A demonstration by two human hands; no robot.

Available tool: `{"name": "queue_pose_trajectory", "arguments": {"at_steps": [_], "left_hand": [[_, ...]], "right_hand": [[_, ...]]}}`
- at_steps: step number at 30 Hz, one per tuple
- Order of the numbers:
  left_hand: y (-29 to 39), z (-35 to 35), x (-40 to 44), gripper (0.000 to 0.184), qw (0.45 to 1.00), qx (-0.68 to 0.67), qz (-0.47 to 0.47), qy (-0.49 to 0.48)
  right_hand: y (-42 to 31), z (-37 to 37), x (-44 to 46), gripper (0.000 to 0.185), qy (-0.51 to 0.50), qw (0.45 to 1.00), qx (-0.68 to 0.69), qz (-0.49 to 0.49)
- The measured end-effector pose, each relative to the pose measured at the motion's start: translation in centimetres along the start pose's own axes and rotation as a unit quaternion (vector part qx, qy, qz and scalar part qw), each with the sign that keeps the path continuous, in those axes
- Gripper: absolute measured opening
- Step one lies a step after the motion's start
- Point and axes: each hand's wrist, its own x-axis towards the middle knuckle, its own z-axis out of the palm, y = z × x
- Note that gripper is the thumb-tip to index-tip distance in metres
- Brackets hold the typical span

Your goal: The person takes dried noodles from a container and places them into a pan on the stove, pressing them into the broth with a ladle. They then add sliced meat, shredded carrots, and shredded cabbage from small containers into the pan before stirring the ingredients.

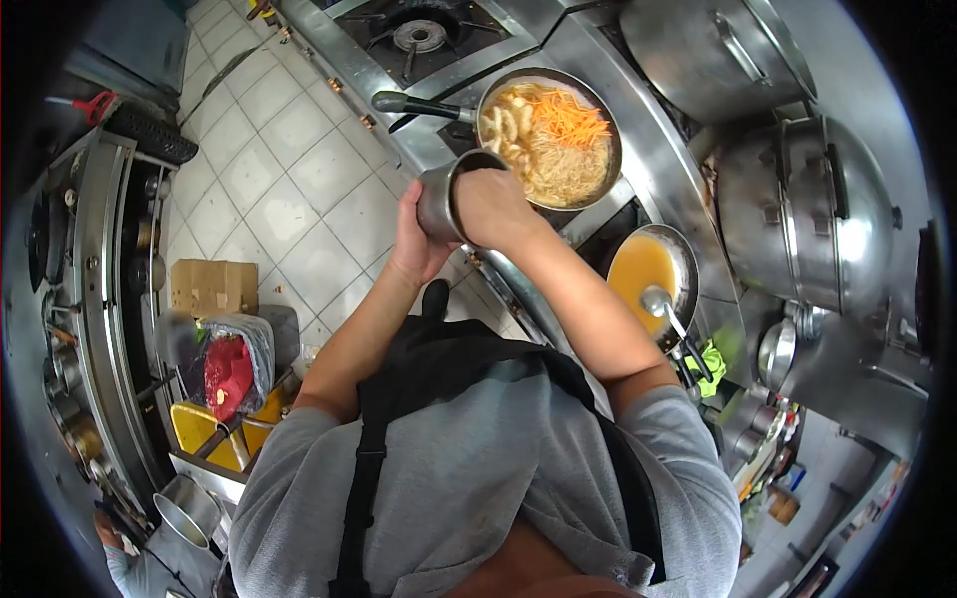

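My left hand [411, 239] grips a metal canister [436, 206] from its outer side, the mouth tilted to the right. Inside that mouth is my right hand [493, 207], whose fingers are hidden by the rim; what they touch cannot be seen. Just beyond the canister, a frying pan [487, 92] sits on the stove with its black handle pointing left. Shredded carrot [570, 118], thin noodles [568, 171] and pale pieces of food [508, 125] lie in it with some broth.
Right of my right forearm is a pan of orange-brown liquid [633, 267] with a ladle [656, 300] in it. Large metal pots [713, 60] line the back. A burner [419, 37] is at the top. On the tiled floor are a cardboard box [214, 286] and a lined bin [261, 349].
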Motion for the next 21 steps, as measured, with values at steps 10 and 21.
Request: {"name": "queue_pose_trajectory", "arguments": {"at_steps": [10,21], "left_hand": [[-0.2,2.2,0.6,0.085,0.999,-0.018,-0.026,-0.016],[0.6,4.1,1.2,0.083,0.995,-0.082,-0.008,-0.062]], "right_hand": [[2.6,-1.8,-2.1,0.016,0.131,0.978,0.152,0.065],[10.4,-12.7,-4.1,0.019,0.334,0.906,0.232,0.114]]}}
